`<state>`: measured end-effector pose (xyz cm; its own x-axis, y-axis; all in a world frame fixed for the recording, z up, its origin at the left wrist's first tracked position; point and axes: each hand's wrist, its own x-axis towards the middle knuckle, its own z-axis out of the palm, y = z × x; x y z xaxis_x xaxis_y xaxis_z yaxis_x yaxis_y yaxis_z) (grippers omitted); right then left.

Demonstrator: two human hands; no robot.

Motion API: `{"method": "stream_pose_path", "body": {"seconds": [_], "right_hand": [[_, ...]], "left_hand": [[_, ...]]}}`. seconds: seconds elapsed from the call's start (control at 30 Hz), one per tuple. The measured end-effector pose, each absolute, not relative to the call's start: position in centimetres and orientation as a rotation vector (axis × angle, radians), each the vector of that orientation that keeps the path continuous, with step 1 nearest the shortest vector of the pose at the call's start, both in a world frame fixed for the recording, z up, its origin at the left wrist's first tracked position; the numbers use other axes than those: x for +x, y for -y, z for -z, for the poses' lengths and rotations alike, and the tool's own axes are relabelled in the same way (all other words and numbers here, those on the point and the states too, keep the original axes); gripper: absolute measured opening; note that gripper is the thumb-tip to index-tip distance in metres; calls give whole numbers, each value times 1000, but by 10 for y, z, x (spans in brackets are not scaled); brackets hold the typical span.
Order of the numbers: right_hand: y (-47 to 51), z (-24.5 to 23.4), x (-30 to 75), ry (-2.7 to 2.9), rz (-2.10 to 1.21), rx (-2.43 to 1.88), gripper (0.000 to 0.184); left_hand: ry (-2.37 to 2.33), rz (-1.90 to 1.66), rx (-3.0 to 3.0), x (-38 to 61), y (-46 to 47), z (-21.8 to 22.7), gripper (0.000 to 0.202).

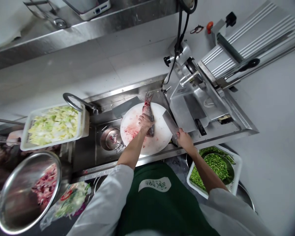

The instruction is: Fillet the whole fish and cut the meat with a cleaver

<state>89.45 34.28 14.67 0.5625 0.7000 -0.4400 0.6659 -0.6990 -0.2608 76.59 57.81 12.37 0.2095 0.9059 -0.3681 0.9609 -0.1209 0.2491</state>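
Here my left hand (145, 123) lies pressed on the fish (148, 113), fingers curled over its middle and holding it down. The fish lies on the round white board (137, 137), tail toward the far wall and the rest of it running back toward me under my palm. The board is smeared red on its left part, near my wrist.

My right hand (183, 137) is closed around the handle of a cleaver (170, 124). The blade points away from me and slightly left, flat over the right edge of the board, just beside the fish but not touching it.

Left of the board, a small steel pot (110, 139) sits in the sink (88, 154), with reddish scraps inside. Further left, a white basket (82, 123) of chopped cabbage rests across the sink's far-left corner, and a curved tap (72, 100) arches over it. Nearer me on the left is a big steel bowl (14, 203) holding red and white pieces, with a bag of mixed greens (71, 200) beside it.

Right of the board stands a meat slicer (199, 98) on the steel counter (245, 126), its cable (179, 42) hanging from above. Below the counter on my right, a white basket (236, 183) holds a bowl of chopped green vegetable. My green apron (157, 203) fills the near centre.
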Motion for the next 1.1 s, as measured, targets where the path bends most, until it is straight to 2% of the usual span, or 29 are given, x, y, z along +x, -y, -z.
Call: {"method": "stream_pose_path", "body": {"seconds": [0.23,0.37,0.67,0.87,1.1], "right_hand": [[-339,-145,894,1159,-840,-2720,33],[-338,-136,900,1165,-851,-2703,34],[-335,-123,906,1146,-847,-2698,36],[-334,-120,906,1123,-849,-2683,36],[-333,-117,905,1075,-844,-2664,34]], "left_hand": [[-1586,138,2173,751,-593,-139,80],[-1503,-39,2143,749,-598,-139,58],[-1401,-536,1780,714,-599,-108,10],[-1416,-751,1453,701,-595,-102,3],[-1647,-977,1036,666,-564,-88,12]]}}
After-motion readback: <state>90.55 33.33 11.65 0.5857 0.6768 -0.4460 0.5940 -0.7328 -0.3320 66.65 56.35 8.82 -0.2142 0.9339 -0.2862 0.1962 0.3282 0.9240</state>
